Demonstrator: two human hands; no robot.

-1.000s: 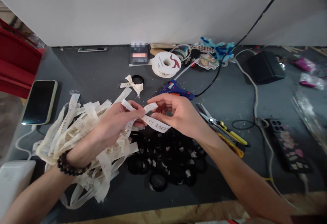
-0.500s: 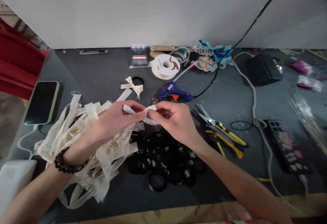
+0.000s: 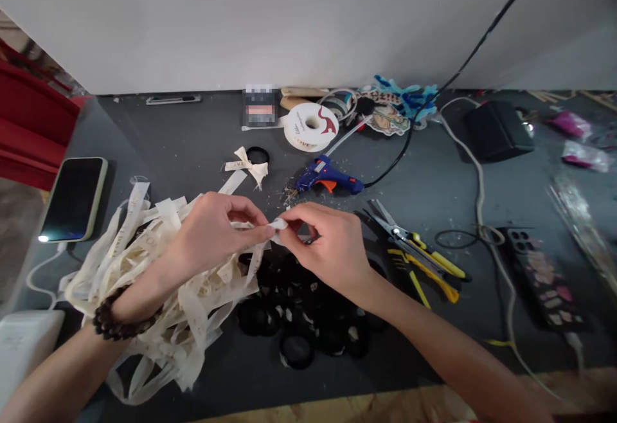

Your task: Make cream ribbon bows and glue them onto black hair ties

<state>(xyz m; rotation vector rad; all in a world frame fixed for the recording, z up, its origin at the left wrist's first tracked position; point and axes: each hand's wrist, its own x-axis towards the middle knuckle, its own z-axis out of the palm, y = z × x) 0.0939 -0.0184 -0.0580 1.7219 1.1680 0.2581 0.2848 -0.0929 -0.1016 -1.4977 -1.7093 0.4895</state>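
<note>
My left hand and my right hand meet above the dark table, both pinching one short cream ribbon strip folded small between the fingertips. A beaded bracelet sits on my left wrist. Under my left arm lies a big heap of cut cream ribbon strips with gold lettering. Below my hands a pile of black round hair ties is spread out. A finished cream ribbon bow rests farther back beside a black ring.
A blue glue gun, a ribbon spool, scissors and yellow-handled cutters lie right of centre. One phone charges at left, another phone at right. A black box, cables and stickers line the back.
The ribbon strip, held stretched out with lettering showing, has been folded down to a small bunch between my fingertips. Both hands drew closer together and a little lower.
</note>
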